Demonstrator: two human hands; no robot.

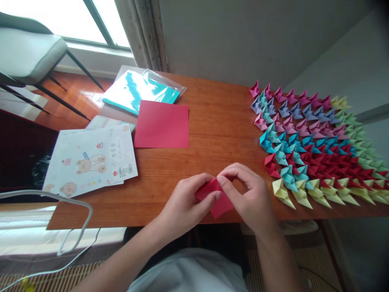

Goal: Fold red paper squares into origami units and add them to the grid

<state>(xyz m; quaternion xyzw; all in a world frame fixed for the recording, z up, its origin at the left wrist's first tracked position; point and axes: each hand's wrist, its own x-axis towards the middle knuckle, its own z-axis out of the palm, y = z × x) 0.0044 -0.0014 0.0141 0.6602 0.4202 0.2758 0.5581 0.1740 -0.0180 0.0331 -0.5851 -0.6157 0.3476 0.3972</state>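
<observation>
A partly folded piece of red paper (221, 206) is between my two hands, just above the table's front edge. My left hand (190, 200) pinches its left side, with the thumb on top and the fingers underneath. My right hand (247, 194) grips the upper edge between thumb and forefinger, close to the left fingertips. Its lower corner points down toward me. My fingers cover part of the folds. Beyond my hands, a flat red square sheet (162, 125) lies on the table.
Rows of folded paper figures (306, 138) in several colours fill the right of the wooden table (219, 121). At left are printed bear-pattern packs (100, 158) and a teal paper pack (136, 91) in clear plastic. A white cable (88, 219) loops past the front left corner.
</observation>
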